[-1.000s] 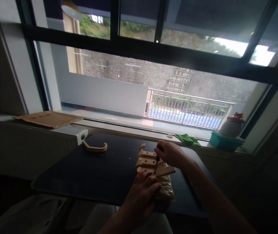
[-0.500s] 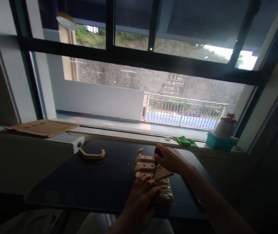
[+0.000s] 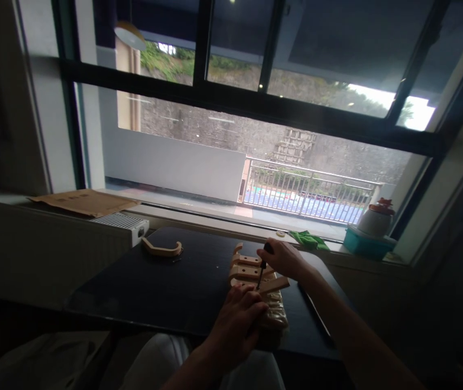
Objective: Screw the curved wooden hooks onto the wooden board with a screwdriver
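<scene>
My right hand is closed around the handle of a screwdriver, whose shaft points down at the nearest wooden hook. My left hand presses its curled fingers over that hook close to the screwdriver's tip; the tip itself is hard to make out. Just beyond, more curved wooden hooks with dark holes lie side by side. Beneath them is a pack in shiny clear wrapping, partly covered by my left hand.
A loose wooden hook lies on the dark table, with small screws near it. Along the windowsill are a brown envelope, a green cloth and a teal box with a white bottle on top.
The view has shifted, so the table and window sit a little farther right. Both hands keep their places at the hook, and the screwdriver is slightly more tilted.
</scene>
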A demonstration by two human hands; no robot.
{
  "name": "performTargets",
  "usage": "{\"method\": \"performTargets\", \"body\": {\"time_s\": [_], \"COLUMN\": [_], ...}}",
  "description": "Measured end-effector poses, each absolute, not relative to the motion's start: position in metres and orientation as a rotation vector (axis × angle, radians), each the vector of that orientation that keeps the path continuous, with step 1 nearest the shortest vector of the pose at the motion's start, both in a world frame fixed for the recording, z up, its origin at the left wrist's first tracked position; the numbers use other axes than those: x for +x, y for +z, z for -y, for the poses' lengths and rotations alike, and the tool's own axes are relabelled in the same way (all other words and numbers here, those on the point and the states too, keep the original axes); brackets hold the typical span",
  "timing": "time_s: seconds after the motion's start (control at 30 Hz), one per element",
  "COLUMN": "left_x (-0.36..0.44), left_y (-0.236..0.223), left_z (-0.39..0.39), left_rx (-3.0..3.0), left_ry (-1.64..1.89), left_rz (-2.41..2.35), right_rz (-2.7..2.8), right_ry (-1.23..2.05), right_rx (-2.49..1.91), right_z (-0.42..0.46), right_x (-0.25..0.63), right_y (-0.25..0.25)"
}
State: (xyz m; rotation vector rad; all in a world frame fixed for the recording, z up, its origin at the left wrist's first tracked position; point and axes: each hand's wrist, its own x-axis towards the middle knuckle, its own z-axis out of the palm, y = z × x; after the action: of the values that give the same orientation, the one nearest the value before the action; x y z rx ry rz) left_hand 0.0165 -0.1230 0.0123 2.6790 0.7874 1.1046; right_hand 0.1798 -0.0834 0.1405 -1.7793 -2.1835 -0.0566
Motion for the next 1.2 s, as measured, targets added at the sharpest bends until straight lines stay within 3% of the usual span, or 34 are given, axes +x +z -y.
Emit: {"method": "performTargets", "body": {"time_s": [1.2], "left_x": [0.017], "left_y": [0.009], "left_z": [0.121], "left_rx": [2.592], "left_ry": [1.109], "left_rz": [-0.764], "right_rz": [2.225], "right_ry": [-0.067], "right_rx": [-1.793], "right_z": [0.080], "right_x": [0.181], "right_y": [0.140]}}
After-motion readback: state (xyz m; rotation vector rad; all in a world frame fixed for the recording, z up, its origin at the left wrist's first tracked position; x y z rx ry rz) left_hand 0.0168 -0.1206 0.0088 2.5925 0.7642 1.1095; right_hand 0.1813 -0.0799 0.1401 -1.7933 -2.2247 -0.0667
